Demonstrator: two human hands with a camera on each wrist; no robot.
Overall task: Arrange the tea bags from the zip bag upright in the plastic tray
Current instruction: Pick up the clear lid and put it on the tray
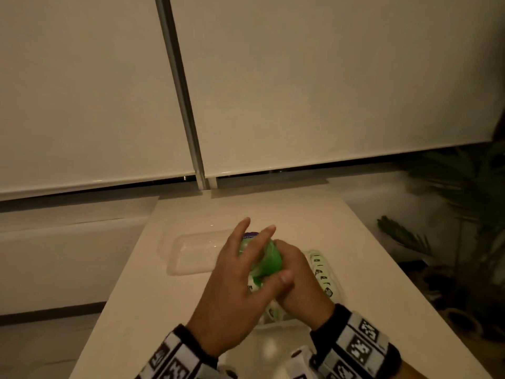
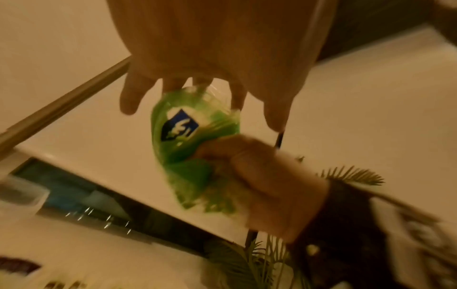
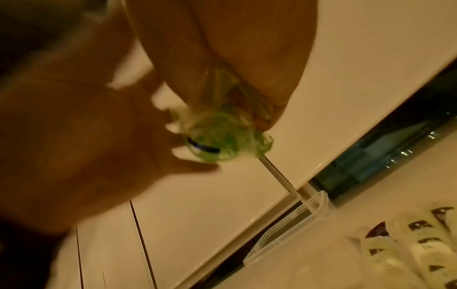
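Both hands hold a crumpled green zip bag (image 1: 269, 258) above the white table (image 1: 363, 250). My left hand (image 1: 235, 283) lies over its upper part with long fingers spread, and the bag's clear top (image 2: 200, 91) passes between those fingers. My right hand (image 1: 297, 277) grips the lower part in a fist (image 2: 259, 176). A clear plastic tray (image 1: 191, 250) stands just left of the hands, and nothing shows inside it. A row of white and green tea bags (image 1: 322, 272) lies flat on the table right of the hands, also in the right wrist view (image 3: 408, 246).
Lowered roller blinds (image 1: 328, 91) close off the wall behind the table. A potted palm (image 1: 464, 203) stands off the table's right edge. The table's left edge (image 1: 128, 269) drops to the floor. Something white and clear (image 1: 267, 343) lies under my wrists.
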